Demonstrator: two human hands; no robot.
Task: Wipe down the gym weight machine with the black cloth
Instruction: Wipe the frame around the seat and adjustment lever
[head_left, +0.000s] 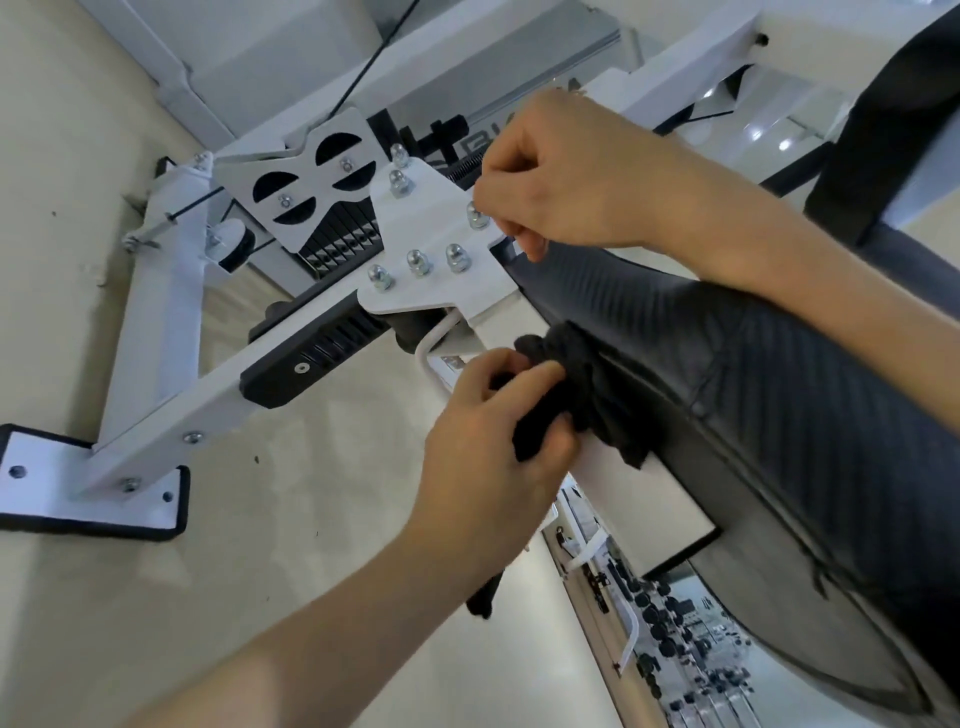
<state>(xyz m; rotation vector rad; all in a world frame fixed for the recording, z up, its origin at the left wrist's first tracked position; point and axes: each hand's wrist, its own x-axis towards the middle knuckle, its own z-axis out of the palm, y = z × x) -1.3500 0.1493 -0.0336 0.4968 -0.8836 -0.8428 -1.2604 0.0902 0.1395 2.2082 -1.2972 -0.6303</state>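
Mid-wipe: left hand (488, 441) fingers clamped on black cloth (566, 395) against seat pad (779, 374) edge; right hand (561, 192) fingers curled at bracket (426, 249). Frame (171, 384) probably left.

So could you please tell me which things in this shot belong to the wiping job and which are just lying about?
Job in hand:
- cloth, bunched in the left hand
- seat pad, which the cloth presses against
- white frame and bolted plate
- right hand, fingers curled at the plate's edge

Just about:
- weight stack
- dumbbell rack beyond
- tiled floor
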